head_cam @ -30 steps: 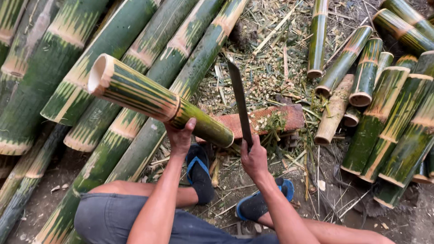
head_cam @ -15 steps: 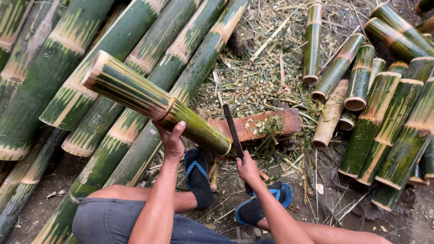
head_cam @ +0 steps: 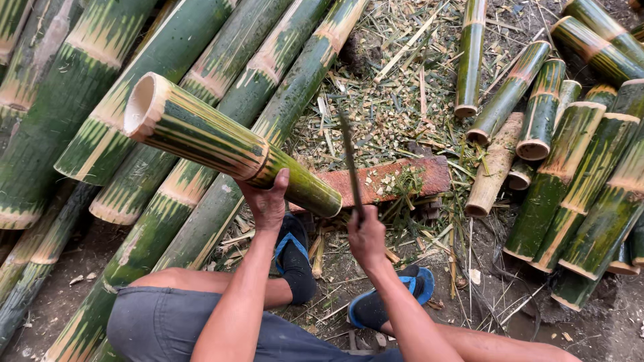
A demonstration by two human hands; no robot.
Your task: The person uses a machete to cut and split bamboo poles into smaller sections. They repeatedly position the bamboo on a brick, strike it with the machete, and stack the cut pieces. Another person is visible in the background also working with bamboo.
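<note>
From the head camera, looking down, the left hand (head_cam: pixel 268 201) is clamped around the underside of a short green bamboo section (head_cam: pixel 228 151), holding it tilted, its hollow cut end raised up and to the left and its lower end resting on or just above a reddish wooden block (head_cam: pixel 402 177) on the ground; which of the two cannot be told. The right hand (head_cam: pixel 365 234) is closed on the handle of a long dark blade (head_cam: pixel 350 164), which stands nearly upright just to the right of the bamboo's lower end, blurred and not clearly touching it. Judging by this, trimming that end goes best if the bamboo is kept firm against the block, the blade meets it near the end, and the left fingers stay well up the stalk, away from the edge. The bamboo lies between the two hands, gripped by the left, just beside the right. The person sits with feet in blue sandals (head_cam: pixel 376 305) below the block. Long green bamboo poles (head_cam: pixel 201 60) lie on the left, shorter cut lengths (head_cam: pixel 570 167) are stacked at right, and chips and shavings (head_cam: pixel 396 100) litter the ground beyond the block.
</note>
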